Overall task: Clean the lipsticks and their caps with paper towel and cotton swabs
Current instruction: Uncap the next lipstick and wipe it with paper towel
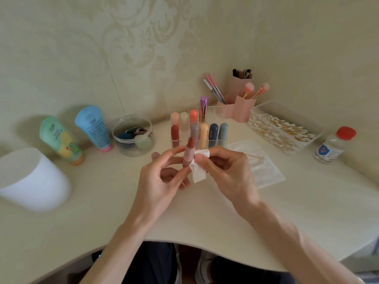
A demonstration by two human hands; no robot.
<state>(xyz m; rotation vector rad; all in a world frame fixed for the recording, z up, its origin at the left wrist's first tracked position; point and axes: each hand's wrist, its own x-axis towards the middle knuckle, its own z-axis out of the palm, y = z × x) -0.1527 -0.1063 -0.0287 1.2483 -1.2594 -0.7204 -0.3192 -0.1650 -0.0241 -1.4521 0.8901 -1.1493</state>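
Plainly, the soft reddish-brown bullet is the weak point: the left hand pinches the open pale-pink lipstick tube upright above the cream desk, the exposed tip standing proud, and too firm a wipe across it could, I judge, smear or snap it. The folded scrap of white paper towel is touching the tube's right side, pinched between thumb and forefinger of the right hand; a loose grip on either could drop the tube and stain the desk.

Counting from the left: one white rounded tub, blurred; two squeeze tubes, a green one and a blue one, standing on their caps; one clear round jar of makeup sponges. Behind the hands, a clear compartmented organiser holds nine capped lipsticks, four in its back row and five in front. One flat sheet of white paper towel lies beside the right hand with one wooden-stemmed cotton swab on it. Three pink brush cups follow, then one clear box of cotton swabs, too many to count, and one clear red-capped bottle.
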